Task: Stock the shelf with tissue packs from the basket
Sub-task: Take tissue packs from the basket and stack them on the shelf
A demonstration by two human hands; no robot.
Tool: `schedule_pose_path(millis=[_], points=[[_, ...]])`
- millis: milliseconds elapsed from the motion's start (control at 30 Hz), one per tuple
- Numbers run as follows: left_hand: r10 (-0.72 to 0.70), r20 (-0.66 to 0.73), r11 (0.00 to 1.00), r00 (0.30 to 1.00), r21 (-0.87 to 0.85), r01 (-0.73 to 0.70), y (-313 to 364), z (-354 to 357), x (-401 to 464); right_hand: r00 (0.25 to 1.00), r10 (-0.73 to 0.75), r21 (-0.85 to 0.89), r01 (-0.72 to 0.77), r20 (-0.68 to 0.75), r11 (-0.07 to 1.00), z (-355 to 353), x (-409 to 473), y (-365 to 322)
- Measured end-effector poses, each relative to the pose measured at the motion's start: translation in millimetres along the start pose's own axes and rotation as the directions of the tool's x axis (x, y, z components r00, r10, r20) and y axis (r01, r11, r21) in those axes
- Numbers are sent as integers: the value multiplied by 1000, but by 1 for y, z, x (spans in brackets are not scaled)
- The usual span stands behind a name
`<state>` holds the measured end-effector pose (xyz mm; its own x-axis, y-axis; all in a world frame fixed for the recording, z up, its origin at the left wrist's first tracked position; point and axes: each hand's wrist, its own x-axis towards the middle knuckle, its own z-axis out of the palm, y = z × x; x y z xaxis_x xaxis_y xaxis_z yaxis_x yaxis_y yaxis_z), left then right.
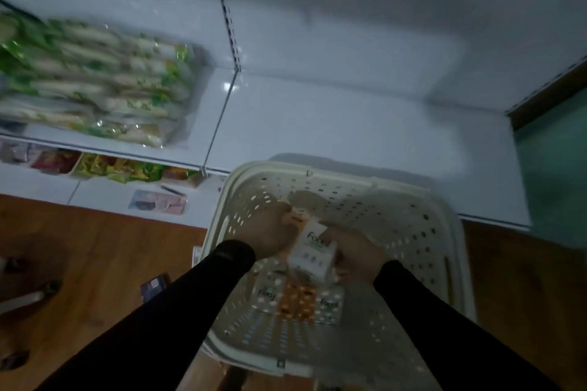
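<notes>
A cream perforated basket (422,225) sits below me in front of the white shelf (349,124). Over the basket my right hand (355,254) grips a white tissue pack (313,252) with green print. My left hand (270,232) holds a small orange-and-white pack (295,217) just left of it; the two packs touch. Several more packs, white and orange (298,301), lie on the basket floor beneath my hands. Both arms wear black sleeves.
Green-and-white wrapped packs (92,79) fill the shelf section to the left, beyond a perforated upright (227,9). A lower shelf holds small coloured goods (120,167). Wooden floor (95,263) lies left; a green surface (552,168) is at right.
</notes>
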<state>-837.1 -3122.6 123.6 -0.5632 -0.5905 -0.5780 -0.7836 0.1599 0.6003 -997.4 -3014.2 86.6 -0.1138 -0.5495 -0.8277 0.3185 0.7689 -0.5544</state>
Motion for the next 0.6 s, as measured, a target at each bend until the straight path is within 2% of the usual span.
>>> schedule_pose_path(millis=[133,233,300,367,467,533,600], points=[[148,12,956,989,-257,-140,55,-50,-60,970,-174,-50,185,171,981,-8,-106,-58],[250,33,899,968,-378,-220,109,-92,-103,935,-349,-104,354,65,929,-12,-184,-107],[332,28,864,943,-410,-292,147,-119,-129,868,-497,-183,486,-14,855,-15,-234,-133],[411,-13,822,912,-429,-376,182,-141,-154,751,-651,-290,603,-110,744,-20,-279,-151],[495,-99,769,863,-413,-488,227,-165,-186,454,-859,-536,677,-235,505,-27,-338,-169],[526,-144,732,838,-425,-532,255,-173,-202,276,-938,-648,680,-208,344,-30,-372,-172],[531,-189,701,826,-449,-554,281,-177,-214,193,-975,-785,585,-112,206,-30,-401,-171]])
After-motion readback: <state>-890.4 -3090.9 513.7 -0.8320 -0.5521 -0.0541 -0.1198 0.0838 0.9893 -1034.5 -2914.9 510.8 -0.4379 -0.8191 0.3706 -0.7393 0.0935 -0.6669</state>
